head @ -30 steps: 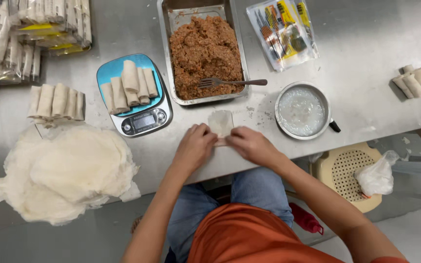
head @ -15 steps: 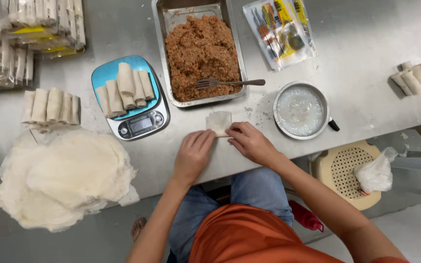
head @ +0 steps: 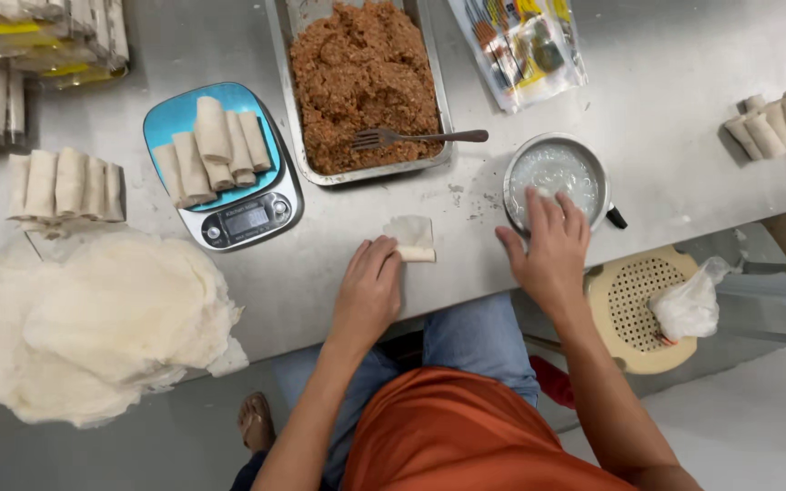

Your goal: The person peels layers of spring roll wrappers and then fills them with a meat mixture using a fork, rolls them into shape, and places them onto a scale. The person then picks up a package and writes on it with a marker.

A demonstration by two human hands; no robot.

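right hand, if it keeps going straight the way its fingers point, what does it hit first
The right hand points up-frame, fingertips already over the small metal bowl of cloudy liquid. It would likely meet that liquid first, though whether the fingers already touch it is unclear.

We are looking at a food-preparation kitchen of the working, batch-making kind rather than a home one. The worktop (head: 684, 136) is bare stainless steel, scuffed and dusted with crumbs. On it we see a deep metal tray of minced brown filling (head: 361, 82) with a fork (head: 416, 138) resting in it, a digital kitchen scale (head: 229, 214) carrying several finished rolls (head: 211, 150), and further rows of rolls (head: 65, 185) at the left and far right. A large heap of thin pale wrappers (head: 102, 318) lies at the left edge, and a small metal pan of cloudy liquid (head: 552, 173) stands near a plastic stool (head: 634, 305).
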